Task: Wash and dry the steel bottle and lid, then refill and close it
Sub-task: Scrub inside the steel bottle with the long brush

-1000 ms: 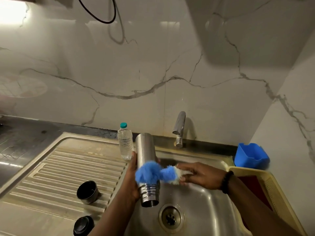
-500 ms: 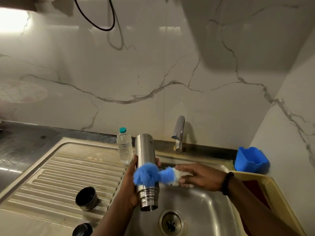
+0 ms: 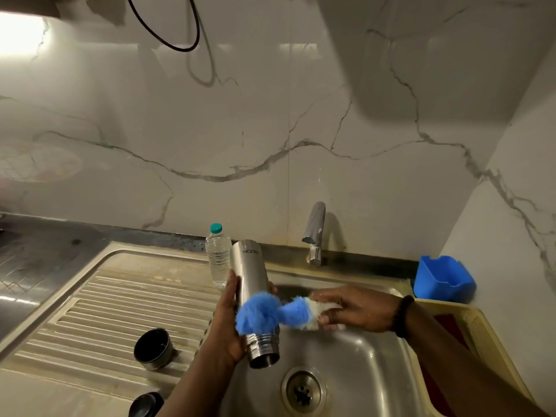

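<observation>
Scrubbing stage, judging by the layout. Gripping the steel bottle [image 3: 251, 291] with the left hand [image 3: 227, 323], fingers curled round the barrel, holding it inverted over the sink basin [image 3: 355, 365] with the threaded mouth pointing down toward the drain [image 3: 304, 390]. Pinching the pale end of a blue scrubber [image 3: 272, 314] in the right hand [image 3: 356, 308], pressing its fluffy blue head against the lower barrel just above the threads.

Leaving one black-lined cap [image 3: 153, 348] mouth-up on the ribbed drainboard [image 3: 120, 299], and a second dark lid part [image 3: 146, 404] at the bottom edge, near the counter front; neither looking washed yet, though wetness too hard to tell.

Risking a slip: holding a smooth, probably wet steel barrel one-handed while pushing sideways with the scrubber, likely letting it twist or drop into the basin and dent. Risking missing the threads and the inside if only the outer wall gets scrubbed. Crowding the clear plastic water bottle [image 3: 218, 260] standing just behind the left hand, apparently the refill source; possibly knocking it over with a backward swing. Leaving the tap [image 3: 314, 233] apparently not running, so rinsing not yet done. Possibly nudging the front lid part off the edge with the left forearm.
</observation>
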